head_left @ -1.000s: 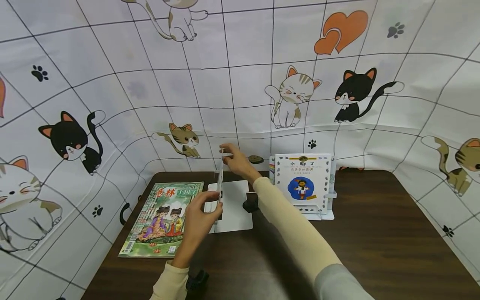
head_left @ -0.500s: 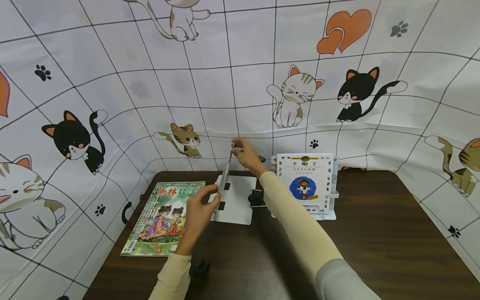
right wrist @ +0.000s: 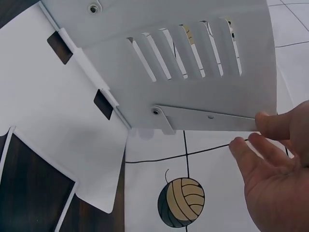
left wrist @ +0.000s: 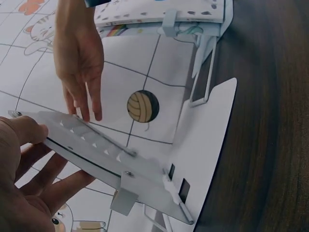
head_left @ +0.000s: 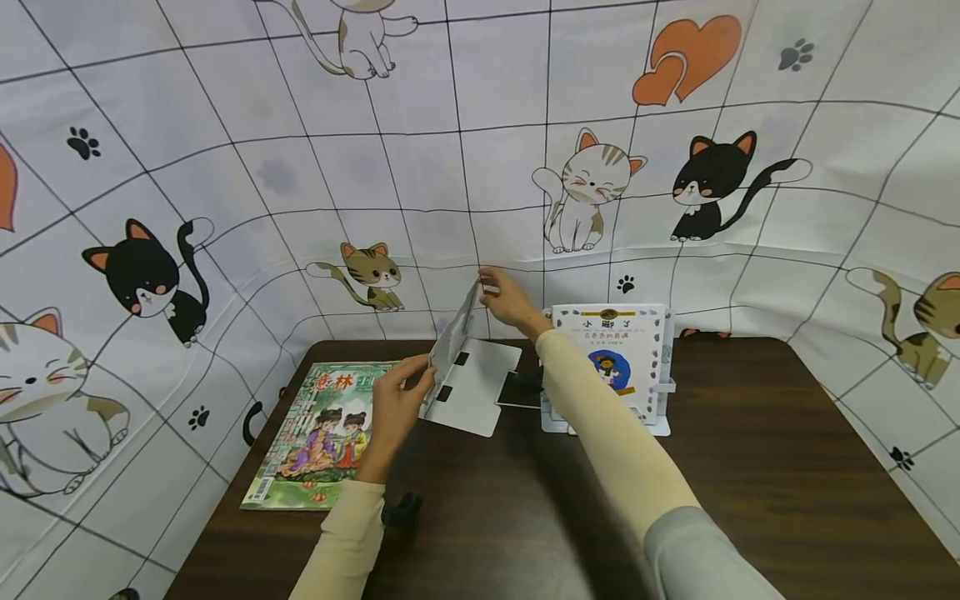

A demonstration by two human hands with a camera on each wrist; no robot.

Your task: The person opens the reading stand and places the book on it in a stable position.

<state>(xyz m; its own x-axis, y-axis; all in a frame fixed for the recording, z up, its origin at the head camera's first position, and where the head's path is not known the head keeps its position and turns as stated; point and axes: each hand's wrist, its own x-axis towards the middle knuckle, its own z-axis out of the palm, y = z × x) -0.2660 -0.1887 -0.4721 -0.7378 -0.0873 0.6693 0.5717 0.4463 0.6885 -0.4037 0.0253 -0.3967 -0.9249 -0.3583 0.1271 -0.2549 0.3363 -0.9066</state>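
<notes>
- While the left hand (head_left: 401, 396) pinches its near edge between thumb and fingers, the white metal panel with a row of slots (head_left: 453, 329) slants upward from beside that hand towards the other.
- Beyond the left hand and to its right, the right hand (head_left: 512, 300) is at the panel's far upper corner; its thumb touches the metal and its fingers reach past the edge. Whether they grip it, I cannot tell.
- Compared with half a second ago, the right hand is further right, and the panel, then nearly edge-on to the head camera, shows more of its face.
- Just right of the left hand, the flat white metal base plate with two dark rectangular cut-outs (head_left: 480, 383) has swung round too, the panel's lower edge along it.
- Since both turned together, I judge this a swivel of the joined pieces, with the left hand, hardly shifted, acting as pivot.
- Left of the left hand lies a green illustrated paper magazine (head_left: 326, 442); right of the right hand stands a white book with a blue circular picture (head_left: 637, 350).
</notes>
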